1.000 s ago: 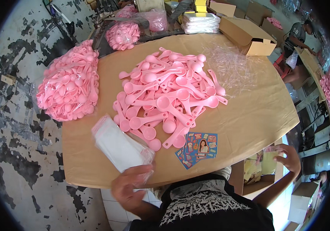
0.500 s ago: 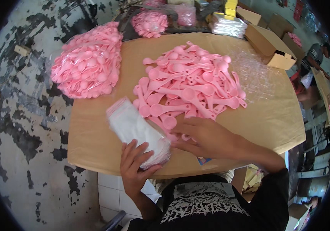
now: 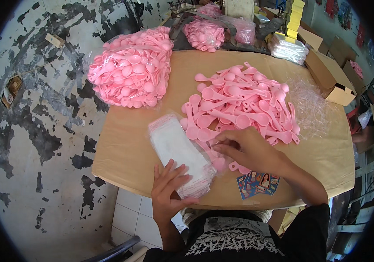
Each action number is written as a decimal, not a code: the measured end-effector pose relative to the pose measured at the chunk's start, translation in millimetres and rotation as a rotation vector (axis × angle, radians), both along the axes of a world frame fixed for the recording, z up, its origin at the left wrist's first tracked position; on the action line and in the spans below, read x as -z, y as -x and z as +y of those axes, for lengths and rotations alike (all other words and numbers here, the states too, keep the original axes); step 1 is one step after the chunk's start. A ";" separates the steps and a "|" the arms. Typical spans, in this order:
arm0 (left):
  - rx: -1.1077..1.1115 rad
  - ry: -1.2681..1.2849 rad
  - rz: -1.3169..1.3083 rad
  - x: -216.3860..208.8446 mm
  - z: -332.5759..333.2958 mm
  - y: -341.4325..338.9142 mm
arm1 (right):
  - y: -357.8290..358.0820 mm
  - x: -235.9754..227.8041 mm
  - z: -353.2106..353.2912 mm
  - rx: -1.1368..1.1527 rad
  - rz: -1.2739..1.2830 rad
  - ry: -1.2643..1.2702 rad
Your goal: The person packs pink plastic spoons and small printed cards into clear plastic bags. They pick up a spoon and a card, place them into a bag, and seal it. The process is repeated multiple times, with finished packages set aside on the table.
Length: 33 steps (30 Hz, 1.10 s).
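A stack of clear plastic bags [image 3: 180, 153] with pinkish edges lies slantwise on the table in front of me. My left hand [image 3: 168, 188] rests on its lower left part, fingers spread. Just right of the stack, my right hand [image 3: 252, 150] has thumb and fingers closed in a pinch; what is between them is too small to make out. Beyond it spreads a loose heap of pink measuring scoops [image 3: 239, 102]. One pink scoop [image 3: 218, 163] shows at the stack's right edge, below my right fingertips. Colourful printed cards [image 3: 257, 185] lie under my right forearm.
A big clear bag full of pink scoops [image 3: 130, 70] stands at the back left of the brown-covered table [image 3: 125, 153]. Crumpled clear plastic [image 3: 311, 111] and an open cardboard box [image 3: 330, 78] are at the right. A person [image 3: 372, 94] is at the far right.
The view has shifted, so the table things appear lower and farther right. My right hand has lifted slightly, its fingers now pinched, and the printed cards show more fully. My left hand stays on the stack.
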<state>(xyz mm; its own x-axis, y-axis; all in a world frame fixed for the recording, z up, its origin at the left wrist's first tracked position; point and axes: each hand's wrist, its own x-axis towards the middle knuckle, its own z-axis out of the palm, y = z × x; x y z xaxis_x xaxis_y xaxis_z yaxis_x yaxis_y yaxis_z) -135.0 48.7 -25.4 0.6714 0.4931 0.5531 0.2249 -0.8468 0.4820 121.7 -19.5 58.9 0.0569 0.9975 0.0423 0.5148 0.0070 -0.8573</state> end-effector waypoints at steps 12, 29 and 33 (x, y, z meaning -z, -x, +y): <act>0.367 1.458 -0.832 -26.9 -56.7 -104.9 | -37.6 2.6 -115.4 0.037 -0.482 -0.043; 0.306 1.429 -0.848 -20.6 -63.9 -136.7 | -45.4 29.4 -132.3 0.337 0.198 -0.134; 0.299 1.463 -0.804 -20.6 -64.4 -138.4 | -39.3 20.8 -123.1 0.297 0.218 -0.125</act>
<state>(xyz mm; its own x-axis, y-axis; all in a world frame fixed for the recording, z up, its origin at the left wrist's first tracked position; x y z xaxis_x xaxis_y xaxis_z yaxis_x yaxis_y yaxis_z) 3.4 -15.7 -4.8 0.6260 0.7798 0.0055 -0.5219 0.4137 0.7460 161.1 -142.6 38.2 0.3635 0.9241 0.1180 0.3161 -0.0032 -0.9487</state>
